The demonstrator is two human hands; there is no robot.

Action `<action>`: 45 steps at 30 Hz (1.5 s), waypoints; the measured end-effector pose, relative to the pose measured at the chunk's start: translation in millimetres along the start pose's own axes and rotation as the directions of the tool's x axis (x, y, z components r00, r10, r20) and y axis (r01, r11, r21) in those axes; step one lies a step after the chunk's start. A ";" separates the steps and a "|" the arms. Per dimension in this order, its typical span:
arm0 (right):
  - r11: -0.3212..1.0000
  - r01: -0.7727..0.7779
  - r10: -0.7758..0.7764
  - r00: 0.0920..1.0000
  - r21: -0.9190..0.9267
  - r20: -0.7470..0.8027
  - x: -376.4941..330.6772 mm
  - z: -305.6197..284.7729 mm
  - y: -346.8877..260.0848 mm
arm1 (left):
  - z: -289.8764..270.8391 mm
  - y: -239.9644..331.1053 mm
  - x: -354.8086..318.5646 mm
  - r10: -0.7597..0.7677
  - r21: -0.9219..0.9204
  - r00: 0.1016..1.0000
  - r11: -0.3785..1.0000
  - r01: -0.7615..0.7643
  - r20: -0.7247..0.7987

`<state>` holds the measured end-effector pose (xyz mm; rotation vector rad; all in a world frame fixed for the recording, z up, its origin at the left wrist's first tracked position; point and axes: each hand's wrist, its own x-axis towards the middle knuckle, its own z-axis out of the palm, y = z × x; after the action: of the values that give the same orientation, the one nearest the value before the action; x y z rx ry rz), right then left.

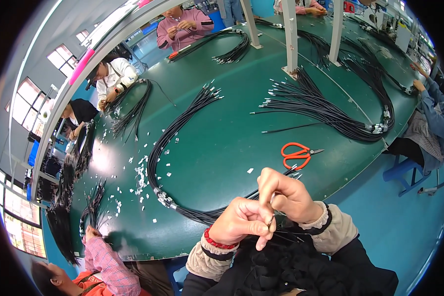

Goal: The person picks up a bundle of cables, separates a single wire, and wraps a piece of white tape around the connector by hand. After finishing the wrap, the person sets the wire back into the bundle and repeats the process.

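Note:
My left hand [244,220], with a red bracelet at its wrist, is closed in a pinch at the table's near edge. A small shiny metallic piece [271,220] shows at its fingertips; its kind is too small to tell. My right hand [290,198] is curled tightly just above and to the right, almost touching the left. What its fingers hold is hidden. A long curved bundle of black cables [158,143] with silver metal tips lies before me, its near end passing behind my hands. Red-handled scissors [297,155] rest beyond my right hand, blades pointing right.
Small white paper scraps [142,172] litter the green table [222,143] on the left. Another large cable bundle [330,114] fans out at right, near white posts [290,37]. Several co-workers sit around the table; one person's checked sleeve [108,259] is at lower left.

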<state>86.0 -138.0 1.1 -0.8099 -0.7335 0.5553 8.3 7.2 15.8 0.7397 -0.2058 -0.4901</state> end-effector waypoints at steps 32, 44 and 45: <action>0.754 0.240 -0.230 0.968 -0.612 0.096 -18.7 -0.2 -29.2 | 18.7 -16.3 -10.9 0.185 0.453 0.938 0.891 -0.034 -0.294; 0.834 -0.076 0.136 0.988 -0.547 0.070 -27.8 -9.1 -55.8 | 28.4 -15.9 -11.0 0.229 0.473 0.892 0.881 -0.020 -0.389; 0.837 -0.080 0.138 0.988 -0.542 0.067 -28.7 -8.2 -52.3 | 29.0 -16.8 -11.5 0.224 0.471 0.892 0.882 -0.014 -0.393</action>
<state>82.9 -191.5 28.6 -1.3643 -0.9630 0.4988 -17.7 -14.9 25.2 1.2742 0.0630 -0.1358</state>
